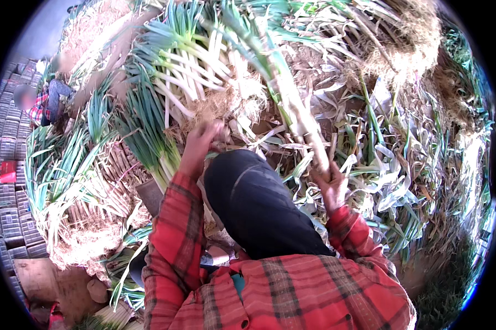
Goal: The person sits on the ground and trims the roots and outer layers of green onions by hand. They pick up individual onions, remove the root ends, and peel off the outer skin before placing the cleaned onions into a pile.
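Note:
My right hand (332,185) grips the lower end of a long green onion (301,117). Its pale stem slants away from me and its green leaves, blurred, point up and left. My left hand (202,142) is beside my raised knee, close to the hairy roots (215,105) of a pile of peeled green onions (186,68). Blur hides whether its fingers hold anything. More green onions (147,123) with dark green leaves lie to the left of that hand.
Stripped leaves and husks (380,181) litter the ground at right. Unpeeled onions with dry roots (409,45) lie at the far right. Another bundle (103,185) rests at left. A person (45,103) sits at far left by grey paving bricks (8,198). A wooden board (45,280) lies lower left.

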A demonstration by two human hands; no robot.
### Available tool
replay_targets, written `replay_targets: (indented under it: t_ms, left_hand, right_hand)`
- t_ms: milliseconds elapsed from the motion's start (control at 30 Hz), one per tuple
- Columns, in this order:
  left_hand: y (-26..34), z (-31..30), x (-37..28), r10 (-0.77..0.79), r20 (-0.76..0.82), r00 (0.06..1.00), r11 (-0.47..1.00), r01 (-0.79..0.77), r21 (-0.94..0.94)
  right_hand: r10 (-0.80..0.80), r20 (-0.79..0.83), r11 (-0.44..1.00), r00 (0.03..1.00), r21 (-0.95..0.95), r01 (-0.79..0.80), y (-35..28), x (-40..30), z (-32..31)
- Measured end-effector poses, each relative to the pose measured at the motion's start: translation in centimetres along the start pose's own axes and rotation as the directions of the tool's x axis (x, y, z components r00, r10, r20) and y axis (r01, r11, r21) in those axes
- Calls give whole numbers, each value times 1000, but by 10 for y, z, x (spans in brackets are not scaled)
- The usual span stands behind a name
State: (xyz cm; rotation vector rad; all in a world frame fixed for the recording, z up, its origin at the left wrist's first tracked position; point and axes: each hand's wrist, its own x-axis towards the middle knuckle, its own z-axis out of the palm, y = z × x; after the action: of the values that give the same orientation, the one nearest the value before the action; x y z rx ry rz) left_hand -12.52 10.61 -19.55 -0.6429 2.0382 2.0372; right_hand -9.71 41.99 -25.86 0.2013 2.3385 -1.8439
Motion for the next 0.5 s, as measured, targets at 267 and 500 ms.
replay_targets:
  t_ms: [267,500]
  left_hand:
    - [28,12,21,-64,124,990,781,127,-611]
    - [58,33,-15,64,-238,969,749,-204,-630]
  right_hand:
    - [-234,367,900,901,-270,343,-29,-43,-10]
    - [-114,705,958,700,266,-111,-106,12,42]
